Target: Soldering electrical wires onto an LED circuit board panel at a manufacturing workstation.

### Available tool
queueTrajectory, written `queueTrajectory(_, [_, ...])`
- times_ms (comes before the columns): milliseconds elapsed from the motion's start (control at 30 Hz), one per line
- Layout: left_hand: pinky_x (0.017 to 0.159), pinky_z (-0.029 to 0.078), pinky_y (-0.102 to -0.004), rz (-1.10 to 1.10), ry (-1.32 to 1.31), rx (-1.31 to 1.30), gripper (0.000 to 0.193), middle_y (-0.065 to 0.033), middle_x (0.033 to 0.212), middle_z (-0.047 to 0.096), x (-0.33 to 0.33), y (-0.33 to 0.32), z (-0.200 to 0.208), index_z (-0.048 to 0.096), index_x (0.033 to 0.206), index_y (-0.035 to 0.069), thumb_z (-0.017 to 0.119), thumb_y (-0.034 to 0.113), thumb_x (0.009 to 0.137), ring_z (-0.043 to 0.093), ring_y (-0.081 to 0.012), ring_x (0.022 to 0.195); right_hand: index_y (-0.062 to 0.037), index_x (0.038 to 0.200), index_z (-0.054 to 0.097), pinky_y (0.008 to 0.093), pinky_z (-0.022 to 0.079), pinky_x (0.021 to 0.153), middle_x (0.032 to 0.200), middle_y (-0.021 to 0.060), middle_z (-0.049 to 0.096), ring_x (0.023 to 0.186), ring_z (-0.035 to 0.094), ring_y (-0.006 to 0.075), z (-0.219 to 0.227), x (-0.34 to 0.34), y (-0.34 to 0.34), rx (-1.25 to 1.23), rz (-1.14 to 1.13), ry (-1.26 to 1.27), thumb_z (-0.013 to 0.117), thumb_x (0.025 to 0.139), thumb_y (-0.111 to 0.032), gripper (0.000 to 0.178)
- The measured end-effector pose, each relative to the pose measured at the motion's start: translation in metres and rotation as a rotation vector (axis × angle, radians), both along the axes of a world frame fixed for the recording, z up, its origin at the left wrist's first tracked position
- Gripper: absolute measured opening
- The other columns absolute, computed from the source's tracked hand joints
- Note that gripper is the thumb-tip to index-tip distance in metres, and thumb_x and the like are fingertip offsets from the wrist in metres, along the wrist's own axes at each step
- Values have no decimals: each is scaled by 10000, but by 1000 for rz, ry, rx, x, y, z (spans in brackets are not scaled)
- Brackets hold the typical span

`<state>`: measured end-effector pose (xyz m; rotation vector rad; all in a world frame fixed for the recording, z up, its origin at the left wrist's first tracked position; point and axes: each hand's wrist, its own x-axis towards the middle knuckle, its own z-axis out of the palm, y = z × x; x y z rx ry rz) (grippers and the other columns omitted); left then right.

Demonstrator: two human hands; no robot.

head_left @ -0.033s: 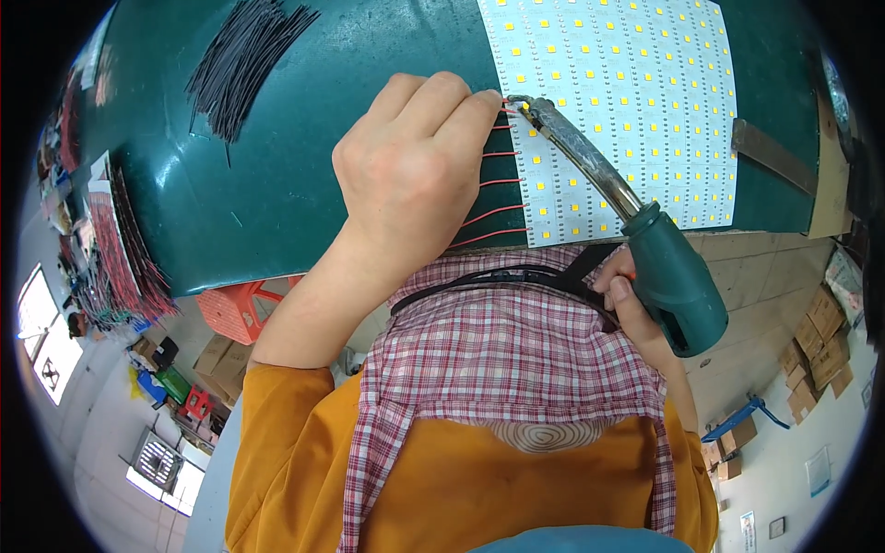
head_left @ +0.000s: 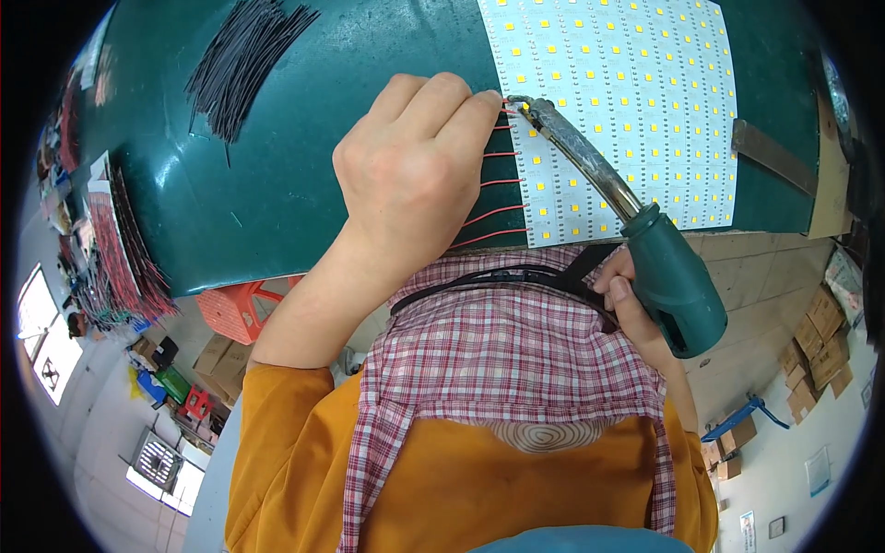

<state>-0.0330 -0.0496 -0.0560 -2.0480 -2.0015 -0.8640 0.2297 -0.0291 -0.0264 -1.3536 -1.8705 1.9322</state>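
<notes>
A soldering iron (head_left: 678,281) with a green handle slants up to the left edge of a white LED board (head_left: 636,111) dotted with yellow chips. Its dark bent tip rests at the board's edge, close to the left fingertips. My right hand (head_left: 622,293) is closed at the handle's left side, partly hidden behind it. Fingers curled, my left hand (head_left: 415,166) pinches a red wire (head_left: 505,100) at that edge; most of this wire is hidden under the hand. Several more red wires (head_left: 498,182) run from the board's left edge below it.
A bundle of thin black tubes or wires (head_left: 244,69) lies on the green tabletop (head_left: 295,184) at the far left. Red and black wires (head_left: 124,235) hang at the left edge. A flat metal bar (head_left: 774,157) touches the board's right side. An orange stool (head_left: 235,309) stands below.
</notes>
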Motion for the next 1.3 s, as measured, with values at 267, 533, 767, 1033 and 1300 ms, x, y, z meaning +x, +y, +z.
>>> queueTrajectory(267, [521,451,-264,-6,20,-2,158,-2,736,549,2,-2,1,660,792,89,629,64,639,545,-161,651,-17,942,588,250,462,640,827,39,616,710,549,97,12,-5,2,-109,-164,118,565,882,-56,76])
queueTrajectory(533, [542,458,-276,-5,-133,-35,155,-19,739,581,-5,5,12,668,804,72,654,0,667,562,-179,656,-22,938,594,263,475,663,825,47,619,738,568,113,10,-9,2,-50,-101,78,575,889,-73,74])
queueTrajectory(767, [558,465,-275,29,-57,-71,170,-25,739,606,-3,8,10,681,812,63,678,-39,676,578,-179,662,-21,948,604,272,489,694,835,59,624,769,593,133,9,-10,4,-60,-104,51,576,887,-55,75])
queueTrajectory(1033, [494,445,-254,21,70,59,164,8,739,560,-4,9,-2,664,782,87,630,59,624,551,-147,658,-13,951,603,278,491,700,835,54,623,761,589,129,8,-10,5,6,-33,63,582,875,-46,85])
queueTrajectory(1300, [499,445,-259,33,83,-6,172,1,743,561,1,5,6,666,798,83,626,57,633,547,-151,653,-19,963,595,245,465,634,823,36,624,697,546,85,20,-15,8,-88,-169,104,574,893,-116,121])
